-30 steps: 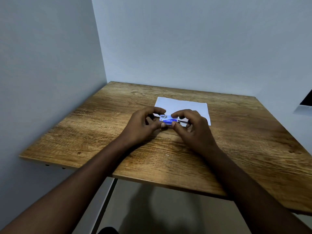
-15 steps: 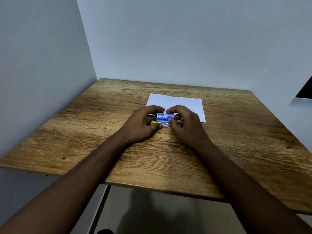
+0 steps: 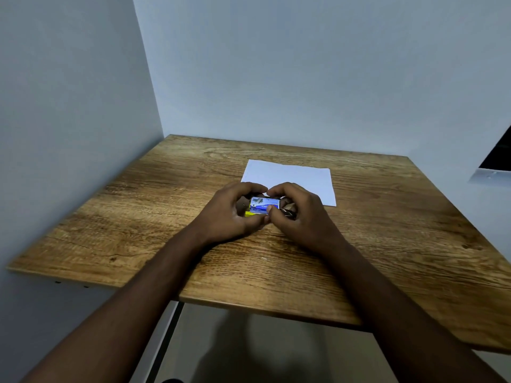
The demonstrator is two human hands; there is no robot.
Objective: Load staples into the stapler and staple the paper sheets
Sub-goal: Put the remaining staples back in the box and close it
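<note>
Staple box [image 3: 264, 206] has tilted blue face up, pinched by left hand [image 3: 228, 215] and right hand [image 3: 302, 218].

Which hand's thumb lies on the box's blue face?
The right hand: its thumb overlaps the staple box face; the left hand has its thumb under the yellow edge.

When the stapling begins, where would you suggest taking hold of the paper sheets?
Probably the right edge of the paper sheets, pinched from the right: they lie flat on the table, and the left hand and right hand, gripping a small box, cover much of the near edge.
</note>
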